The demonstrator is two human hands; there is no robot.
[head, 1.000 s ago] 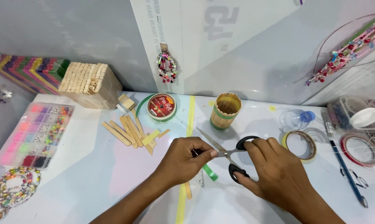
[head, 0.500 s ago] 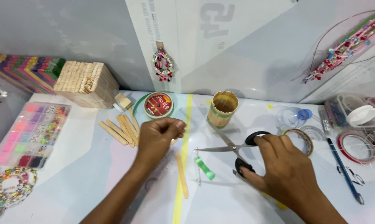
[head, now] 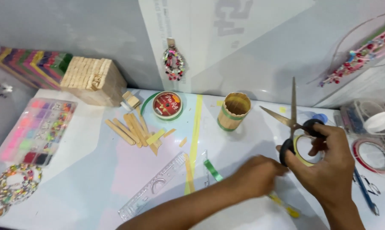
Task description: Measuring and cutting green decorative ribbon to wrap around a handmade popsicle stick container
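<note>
Nearest: left forearm crosses the lower frame from the left; left hand blurred, fingers curled low over the white tabletop, tips close against the right hand's knuckles. Whether it holds anything, cannot tell. Small yellow scraps lie just under it.

Right hand closed through the black loop handles of a pair of steel-bladed scissors, lifted off the table. Blades spread apart, one pointing straight up, the other angled up-left.

Left of the hands: short green strip, a single wooden craft stick lying along a yellow tape line, and a clear plastic ruler set diagonally.

Right edge: blue pen, red-rimmed tape roll, clear tub with a white lid.

Mid-table: loose pile of plain wooden craft sticks, round red-labelled spool with green edge, small cup built of craft sticks with a green band.

Far left: clear bead organiser box with pink and mixed beads, beaded ring near the corner.

Back wall: little house of craft sticks, stack of coloured sticks, beaded hanging ornament.
</note>
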